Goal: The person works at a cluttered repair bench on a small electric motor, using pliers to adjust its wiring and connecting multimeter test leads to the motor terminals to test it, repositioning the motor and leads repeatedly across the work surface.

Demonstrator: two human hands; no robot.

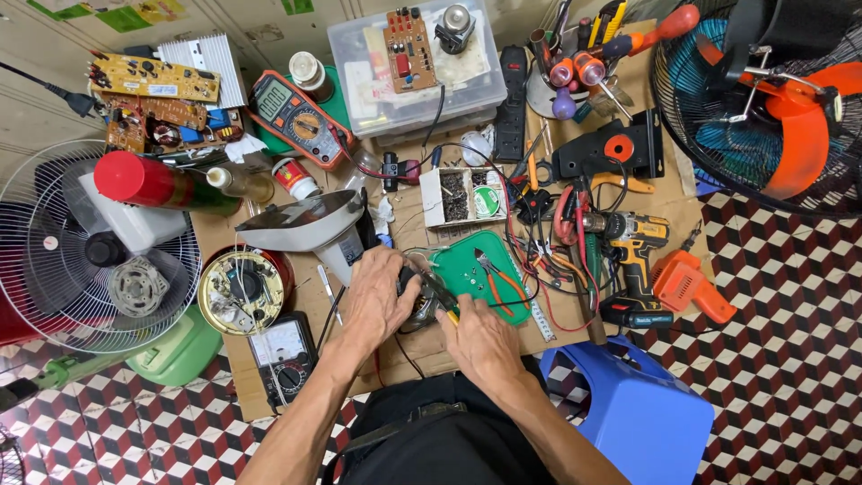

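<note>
My left hand [379, 296] grips a small dark fan motor [418, 299] that rests on the cardboard work surface [422, 355] just in front of me. My right hand [476, 337] holds a yellow-handled screwdriver [442, 299] whose tip touches the motor. Most of the motor is hidden under my fingers. A green tray [467, 269] lies right behind the hands, with red-handled pliers [498, 283] and small screws on it.
A grey fan housing [310, 224] sits behind my left hand. An analog meter [280, 346], a round wound stator [242, 289], a fan grille [81, 251], a cordless drill [633, 247], a blue stool [642, 409] and a clear plastic box [417, 63] crowd around.
</note>
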